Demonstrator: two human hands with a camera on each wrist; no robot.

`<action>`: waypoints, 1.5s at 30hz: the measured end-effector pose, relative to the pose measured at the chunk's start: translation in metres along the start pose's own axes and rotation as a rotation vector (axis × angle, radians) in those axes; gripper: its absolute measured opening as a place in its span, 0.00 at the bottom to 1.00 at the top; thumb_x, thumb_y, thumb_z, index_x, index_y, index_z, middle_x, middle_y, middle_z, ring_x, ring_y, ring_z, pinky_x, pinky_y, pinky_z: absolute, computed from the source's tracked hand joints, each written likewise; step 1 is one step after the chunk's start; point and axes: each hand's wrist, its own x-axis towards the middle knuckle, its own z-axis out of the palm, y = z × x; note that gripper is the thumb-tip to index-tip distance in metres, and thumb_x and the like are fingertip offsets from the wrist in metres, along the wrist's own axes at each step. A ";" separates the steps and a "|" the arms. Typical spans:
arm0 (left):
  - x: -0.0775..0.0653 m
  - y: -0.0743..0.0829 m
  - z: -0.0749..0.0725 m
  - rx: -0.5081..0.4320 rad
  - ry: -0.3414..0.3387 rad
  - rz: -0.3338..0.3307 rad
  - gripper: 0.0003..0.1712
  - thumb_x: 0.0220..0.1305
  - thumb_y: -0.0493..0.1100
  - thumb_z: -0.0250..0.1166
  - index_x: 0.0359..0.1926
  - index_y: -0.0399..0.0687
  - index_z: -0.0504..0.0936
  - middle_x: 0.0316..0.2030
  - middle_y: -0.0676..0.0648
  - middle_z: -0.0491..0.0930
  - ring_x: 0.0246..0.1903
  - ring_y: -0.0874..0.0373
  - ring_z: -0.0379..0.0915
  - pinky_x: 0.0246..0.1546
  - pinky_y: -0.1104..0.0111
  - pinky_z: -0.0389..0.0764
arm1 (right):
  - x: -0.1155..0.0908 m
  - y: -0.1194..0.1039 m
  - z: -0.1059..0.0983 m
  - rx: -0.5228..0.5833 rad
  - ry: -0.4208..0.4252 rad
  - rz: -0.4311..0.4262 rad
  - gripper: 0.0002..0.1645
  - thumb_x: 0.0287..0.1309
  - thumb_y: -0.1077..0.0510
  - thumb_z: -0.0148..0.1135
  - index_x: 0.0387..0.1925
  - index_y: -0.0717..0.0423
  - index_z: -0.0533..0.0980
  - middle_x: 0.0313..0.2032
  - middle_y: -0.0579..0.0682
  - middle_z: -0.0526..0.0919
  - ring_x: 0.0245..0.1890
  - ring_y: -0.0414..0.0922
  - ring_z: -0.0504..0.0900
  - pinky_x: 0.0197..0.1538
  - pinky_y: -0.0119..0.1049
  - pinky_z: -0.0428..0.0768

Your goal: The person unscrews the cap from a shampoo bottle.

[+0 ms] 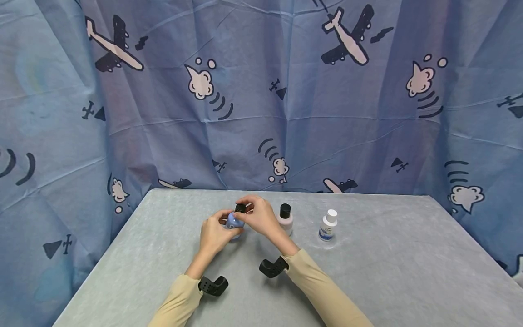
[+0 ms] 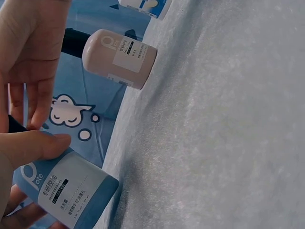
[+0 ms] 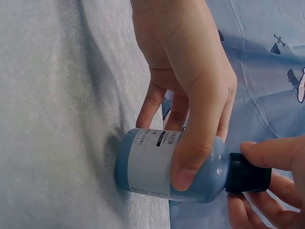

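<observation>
A small blue bottle (image 3: 214,167) with a black cap (image 3: 249,172) is held between both hands over the left-middle of the table. My left hand (image 1: 215,234) grips its body, the thumb lying across the label side and the other fingers behind. With thumb and fingertips, my right hand (image 1: 261,217) pinches the black cap, which sits on the bottle's neck. Just right of the hands stands a pale pink bottle (image 2: 119,57) with a black cap, upright and partly hidden by the right hand in the head view. Farther right is a white bottle (image 1: 328,225) with a white cap and blue label.
The grey-white table (image 1: 388,263) reaches back to a blue curtain (image 1: 253,91) printed with planes and clouds. Black camera mounts (image 1: 213,286) sit on both wrists, beside the beige sleeves.
</observation>
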 end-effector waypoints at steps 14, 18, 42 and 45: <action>0.002 0.000 -0.001 0.008 -0.001 -0.022 0.30 0.39 0.45 0.78 0.48 0.46 0.84 0.35 0.43 0.87 0.36 0.52 0.83 0.38 0.59 0.80 | 0.002 0.000 0.000 0.044 -0.054 -0.036 0.28 0.52 0.62 0.67 0.58 0.58 0.75 0.49 0.58 0.83 0.45 0.52 0.84 0.45 0.38 0.83; 0.002 0.001 -0.002 0.026 0.019 -0.024 0.30 0.38 0.47 0.79 0.48 0.48 0.84 0.36 0.44 0.87 0.36 0.52 0.83 0.38 0.59 0.80 | 0.001 0.000 0.001 0.040 -0.008 0.035 0.24 0.50 0.53 0.71 0.50 0.55 0.78 0.43 0.54 0.85 0.39 0.48 0.85 0.37 0.33 0.82; -0.001 0.000 0.004 0.004 0.020 -0.012 0.28 0.37 0.45 0.78 0.46 0.47 0.85 0.35 0.43 0.87 0.35 0.52 0.83 0.37 0.60 0.80 | 0.001 0.000 -0.006 0.000 -0.089 -0.040 0.23 0.52 0.59 0.69 0.51 0.56 0.78 0.49 0.54 0.83 0.44 0.52 0.84 0.42 0.37 0.82; -0.001 0.000 0.006 0.010 0.022 0.003 0.27 0.37 0.45 0.78 0.45 0.47 0.85 0.34 0.43 0.87 0.35 0.53 0.84 0.36 0.61 0.80 | 0.001 -0.001 -0.006 -0.016 -0.043 -0.010 0.22 0.52 0.54 0.70 0.49 0.56 0.79 0.46 0.53 0.84 0.41 0.50 0.84 0.40 0.35 0.81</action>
